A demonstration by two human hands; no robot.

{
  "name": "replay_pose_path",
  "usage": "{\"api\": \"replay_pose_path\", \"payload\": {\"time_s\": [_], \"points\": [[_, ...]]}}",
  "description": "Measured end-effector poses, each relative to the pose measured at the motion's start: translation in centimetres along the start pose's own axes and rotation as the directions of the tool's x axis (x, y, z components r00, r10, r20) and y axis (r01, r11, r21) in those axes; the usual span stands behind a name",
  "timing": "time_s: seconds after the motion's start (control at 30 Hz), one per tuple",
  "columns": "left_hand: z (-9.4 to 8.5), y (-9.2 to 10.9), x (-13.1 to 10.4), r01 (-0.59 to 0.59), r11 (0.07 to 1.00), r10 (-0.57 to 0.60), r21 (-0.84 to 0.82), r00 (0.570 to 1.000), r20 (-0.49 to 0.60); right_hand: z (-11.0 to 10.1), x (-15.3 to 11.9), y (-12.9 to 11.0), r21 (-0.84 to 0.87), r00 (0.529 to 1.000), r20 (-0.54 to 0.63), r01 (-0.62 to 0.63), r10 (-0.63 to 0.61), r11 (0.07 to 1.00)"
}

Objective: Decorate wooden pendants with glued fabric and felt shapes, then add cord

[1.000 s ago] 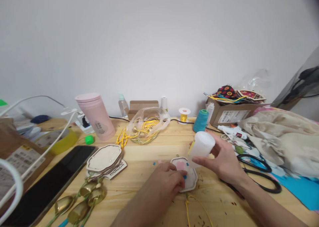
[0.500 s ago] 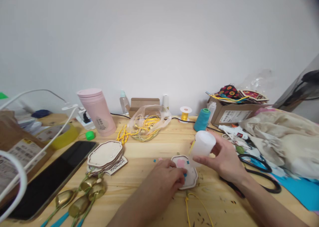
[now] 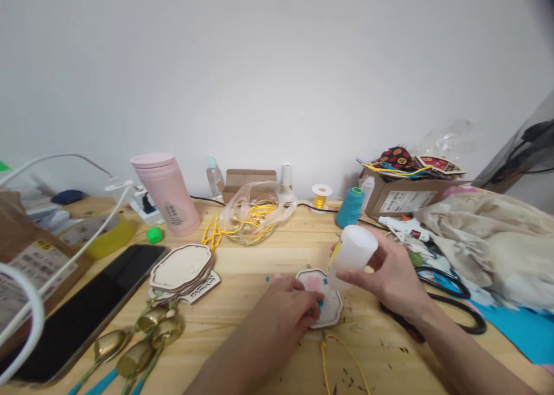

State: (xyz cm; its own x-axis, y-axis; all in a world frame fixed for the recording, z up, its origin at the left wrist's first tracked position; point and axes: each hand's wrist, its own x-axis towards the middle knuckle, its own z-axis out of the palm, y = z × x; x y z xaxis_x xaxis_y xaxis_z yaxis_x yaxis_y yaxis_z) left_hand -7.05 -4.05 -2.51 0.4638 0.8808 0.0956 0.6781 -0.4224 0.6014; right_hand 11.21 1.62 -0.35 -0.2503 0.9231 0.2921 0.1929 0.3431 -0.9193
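My right hand [image 3: 396,276] is wrapped round a white glue bottle [image 3: 355,252], which tips with its base up and its narrow end down over a small scallop-edged wooden plaque [image 3: 331,314]. The plaque lies flat on the table. On its pale face are a pink flower-shaped piece [image 3: 313,283] and small blue pieces. My left hand [image 3: 288,308] is closed, its bent fingers pressing on the plaque's left part. It covers some of the plaque. A yellow cord loop [image 3: 341,349] lies below the plaque.
Stacked plaques [image 3: 184,268], brass bells [image 3: 149,334] and a phone [image 3: 86,308] lie left. A pink tumbler [image 3: 168,196], a bag of yellow cord [image 3: 255,216] and teal thread [image 3: 350,208] stand behind. Black-handled scissors [image 3: 463,314], blue felt [image 3: 515,328] and cloth [image 3: 489,233] are right.
The glue bottle has tilted a little more, its base shifting slightly right and its lower end now nearer the plaque's middle. My left hand stays on the plaque. The whole view has shifted slightly.
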Motion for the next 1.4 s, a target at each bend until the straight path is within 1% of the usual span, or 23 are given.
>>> {"api": "replay_pose_path", "payload": {"time_s": [0.13,0.23,0.37,0.5,0.63,0.8,1.03,1.17,1.27,1.33,1.4], "points": [[0.05,0.00,0.02,0.002,1.000,-0.002,0.009,1.000,-0.015,-0.15,0.07,0.05,-0.020,0.999,-0.034,0.012,-0.013,1.000],[0.05,0.03,0.02,-0.003,1.000,0.003,0.005,1.000,-0.024,-0.23,0.10,0.00,-0.002,0.998,-0.063,0.006,-0.007,1.000],[0.05,0.07,-0.02,-0.001,1.000,0.001,-0.006,1.000,-0.027,-0.14,0.09,-0.02,-0.002,1.000,-0.008,-0.023,0.023,1.000],[0.02,0.06,0.03,0.008,1.000,-0.008,-0.006,0.999,-0.032,-0.17,0.09,0.08,0.009,0.998,-0.056,-0.017,0.018,1.000],[-0.10,0.03,0.11,0.005,1.000,-0.005,-0.008,1.000,-0.011,-0.15,0.07,0.18,0.034,0.999,-0.019,-0.025,0.026,0.999],[-0.08,-0.06,0.04,0.009,1.000,-0.009,-0.016,1.000,-0.008,-0.09,0.02,0.12,0.012,0.998,-0.054,-0.012,0.013,1.000],[-0.16,0.09,0.05,0.018,0.999,-0.018,-0.032,1.000,0.001,0.01,0.08,0.30,0.033,0.998,-0.051,-0.018,0.020,0.999],[-0.17,0.04,0.08,0.011,1.000,-0.011,-0.028,1.000,-0.004,-0.15,0.03,0.35,0.040,1.000,-0.001,-0.030,0.030,0.999],[-0.17,0.02,0.08,0.016,1.000,-0.016,-0.021,1.000,0.011,-0.24,0.08,0.23,0.017,0.999,-0.031,-0.036,0.036,0.999],[-0.12,0.01,0.04,0.014,1.000,-0.014,-0.021,1.000,-0.004,-0.22,0.13,0.12,0.030,0.998,-0.052,-0.045,0.046,0.999],[-0.05,0.00,-0.02,0.012,1.000,-0.012,-0.025,1.000,-0.019,-0.15,0.17,0.02,0.051,0.998,-0.027,-0.062,0.064,0.997]]}}
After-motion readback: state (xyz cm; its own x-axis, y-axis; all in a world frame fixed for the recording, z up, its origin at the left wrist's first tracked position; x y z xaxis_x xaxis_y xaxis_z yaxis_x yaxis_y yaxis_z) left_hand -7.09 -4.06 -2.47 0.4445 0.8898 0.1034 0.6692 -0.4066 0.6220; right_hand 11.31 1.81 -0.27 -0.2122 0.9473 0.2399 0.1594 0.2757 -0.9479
